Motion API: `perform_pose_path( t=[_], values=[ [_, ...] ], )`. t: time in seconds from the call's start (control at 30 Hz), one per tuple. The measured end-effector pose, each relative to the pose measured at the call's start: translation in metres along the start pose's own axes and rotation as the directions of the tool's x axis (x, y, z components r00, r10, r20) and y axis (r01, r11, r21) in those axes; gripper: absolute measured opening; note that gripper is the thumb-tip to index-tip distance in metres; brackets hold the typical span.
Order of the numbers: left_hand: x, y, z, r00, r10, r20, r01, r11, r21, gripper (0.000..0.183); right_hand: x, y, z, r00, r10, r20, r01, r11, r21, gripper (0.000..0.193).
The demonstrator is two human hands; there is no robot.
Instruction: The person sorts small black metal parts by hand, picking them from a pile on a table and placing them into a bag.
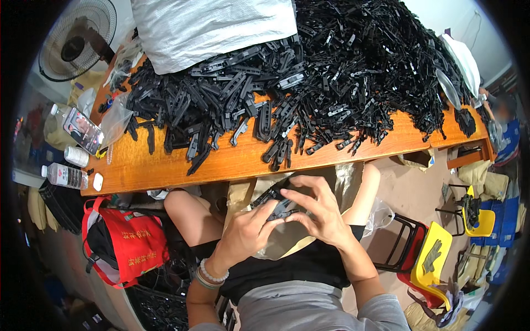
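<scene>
Far to my left a red bag point(135, 243) sits below the wooden table point(165, 165), which carries a heap of black plastic clips point(309, 71). Over my lap, my left hand point(245, 234) and right hand point(320, 212) meet, fingers of both pinched together on one black plastic clip point(282, 209) between them.

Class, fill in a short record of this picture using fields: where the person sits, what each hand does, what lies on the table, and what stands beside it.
Setting: person seated at a wooden table
Left hand: holds a small black plastic part over the lap
Right hand: fingers pinch the same part from above
On table: large pile of black plastic parts, white woven sack, phone, water bottle
Beside table: red bag, fan, yellow chair
</scene>
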State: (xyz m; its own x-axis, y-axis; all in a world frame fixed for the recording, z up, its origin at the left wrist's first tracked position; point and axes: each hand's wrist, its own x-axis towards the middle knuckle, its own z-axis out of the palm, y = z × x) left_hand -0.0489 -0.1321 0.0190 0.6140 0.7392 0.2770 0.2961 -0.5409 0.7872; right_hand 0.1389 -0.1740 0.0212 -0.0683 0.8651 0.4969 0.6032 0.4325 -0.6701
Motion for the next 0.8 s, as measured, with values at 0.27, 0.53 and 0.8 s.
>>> perform_pose_path(
  t=[0.27, 0.53, 0.8],
  values=[
    [0.004, -0.005, 0.002, 0.987, 0.133, 0.088, -0.135, 0.991, 0.019, 0.034, -0.011, 0.008, 0.002, 0.996, 0.006, 0.086, -0.012, 0.997, 0.073, 0.024],
    [-0.001, -0.028, 0.002, 0.991, -0.009, 0.134, 0.023, 0.995, -0.102, 0.024, -0.007, 0.027, -0.004, 0.972, 0.052, 0.229, -0.104, 0.969, 0.223, 0.024],
    [0.083, -0.074, -0.014, 0.909, 0.054, -0.413, 0.124, 0.911, 0.392, 0.008, 0.032, 0.044, 0.031, 0.955, 0.250, -0.159, -0.291, 0.891, -0.348, 0.018]
  ],
)
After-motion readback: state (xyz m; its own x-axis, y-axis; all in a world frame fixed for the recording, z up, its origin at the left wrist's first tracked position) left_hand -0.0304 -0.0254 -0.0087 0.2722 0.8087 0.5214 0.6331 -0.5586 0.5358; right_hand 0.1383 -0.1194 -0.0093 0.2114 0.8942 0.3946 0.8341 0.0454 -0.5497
